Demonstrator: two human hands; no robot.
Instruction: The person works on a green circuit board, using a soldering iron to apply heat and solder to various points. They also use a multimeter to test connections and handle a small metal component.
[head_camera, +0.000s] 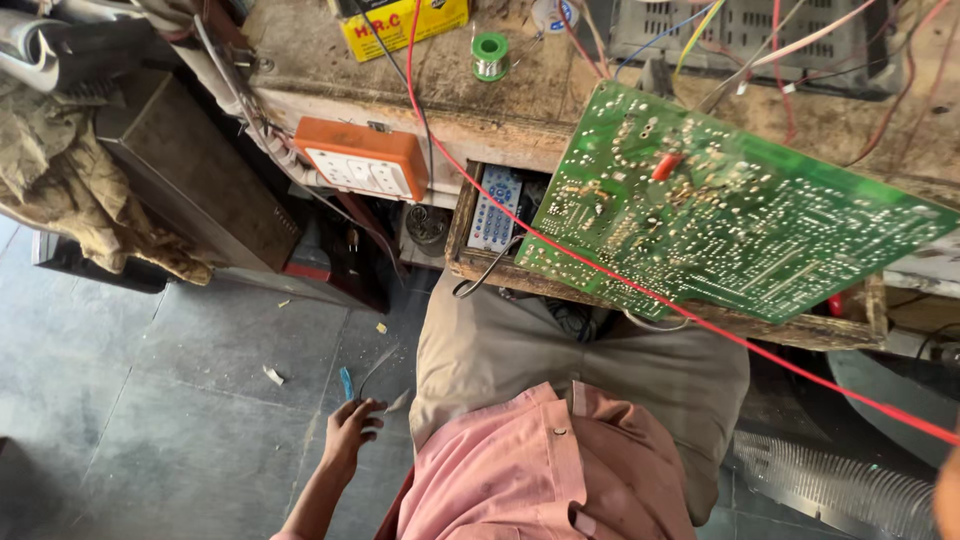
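Note:
My left hand (352, 428) reaches down to the grey floor beside my knee. Its fingers are curled on a thin grey wire (378, 368) that rises from them. A small blue-handled tool (346, 382) lies on the floor just above the hand. Only a sliver of skin shows at the lower right edge, likely my right hand (948, 492), close to where a long red wire (640, 290) leaves the picture. A green circuit board (720, 210), solder side up, rests across an open wooden drawer (462, 262).
A grey remote control (495, 208) lies in the drawer. An orange and white socket box (360, 160) hangs on the workbench edge. A green solder spool (490, 55) and a yellow box (405, 25) sit on the bench. A crumpled cloth (70, 190) lies left; a metal grille (830, 485) lower right.

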